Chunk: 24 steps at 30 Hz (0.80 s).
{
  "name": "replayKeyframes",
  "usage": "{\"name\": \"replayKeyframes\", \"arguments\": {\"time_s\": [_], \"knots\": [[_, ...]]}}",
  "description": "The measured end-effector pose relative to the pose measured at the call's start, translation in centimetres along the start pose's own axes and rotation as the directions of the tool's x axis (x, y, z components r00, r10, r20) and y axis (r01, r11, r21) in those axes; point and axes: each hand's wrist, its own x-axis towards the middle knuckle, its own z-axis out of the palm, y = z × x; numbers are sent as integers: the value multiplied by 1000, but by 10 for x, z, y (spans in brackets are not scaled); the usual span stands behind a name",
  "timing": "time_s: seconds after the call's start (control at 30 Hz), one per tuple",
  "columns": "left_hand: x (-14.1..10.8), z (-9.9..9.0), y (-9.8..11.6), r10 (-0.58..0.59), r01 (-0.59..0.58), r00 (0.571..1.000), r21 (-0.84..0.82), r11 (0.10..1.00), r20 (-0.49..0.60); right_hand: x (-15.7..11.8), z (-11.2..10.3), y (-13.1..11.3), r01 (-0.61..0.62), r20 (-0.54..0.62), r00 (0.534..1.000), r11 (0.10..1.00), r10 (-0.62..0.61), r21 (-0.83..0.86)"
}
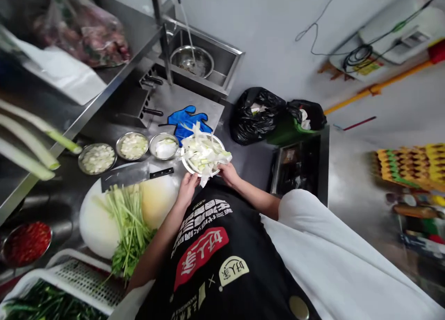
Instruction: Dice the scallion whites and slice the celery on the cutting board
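Both of my hands hold a white bowl (219, 143) heaped with pale green and white vegetable scraps (201, 151). My left hand (188, 186) grips the rim at its near left side, and my right hand (228, 172) has the near right side. A blue glove (187, 121) lies on the counter just behind the bowl. To the left, a cleaver (130, 175) rests across a round white cutting board (93, 218) beside a bunch of leafy green stalks (127, 222). Three metal bowls (164, 146) with chopped white pieces stand in a row behind the board.
Water runs into a metal basin (192, 62) in the sink (225, 74). A black bag-lined bin (255, 116) and a green bin (288, 134) stand right of the counter. A metal shelf (139, 37) juts over the left. Red chopped peppers (28, 243) and a white basket (81, 278) are lower left.
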Motion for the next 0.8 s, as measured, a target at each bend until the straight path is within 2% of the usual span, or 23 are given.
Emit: {"name": "replayKeyframes", "arguments": {"time_s": [0.1, 0.2, 0.3, 0.4, 0.5, 0.6, 0.67, 0.7, 0.8], "knots": [[30, 32, -3, -96, 88, 993, 123, 988, 61, 25, -61, -25, 10, -200, 980, 996, 7, 86], [73, 63, -17, -169, 163, 986, 260, 952, -2, 72, -127, -53, 39, -367, 930, 990, 14, 137], [131, 101, -45, -224, 248, 969, 348, 904, -107, 139, -202, -81, 82, -484, 875, 980, 17, 183], [199, 154, -71, -277, 336, 941, 423, 841, -196, 218, -281, -107, 114, -534, 845, 971, 17, 212], [268, 228, -74, -348, 429, 903, 464, 775, -253, 290, -352, -138, 101, -570, 821, 975, 31, 199], [342, 318, -51, -411, 474, 879, 543, 693, -242, 343, -408, -174, 80, -613, 789, 980, 51, 184], [398, 379, -32, -392, 415, 896, 699, 582, -206, 370, -436, -197, 87, -630, 774, 976, 61, 202], [429, 409, -23, -368, 362, 911, 788, 497, -186, 383, -448, -208, 89, -635, 769, 973, 70, 215], [535, 490, -9, -316, 271, 936, 889, 369, -154, 421, -477, -231, 82, -652, 750, 962, 111, 259]]}}
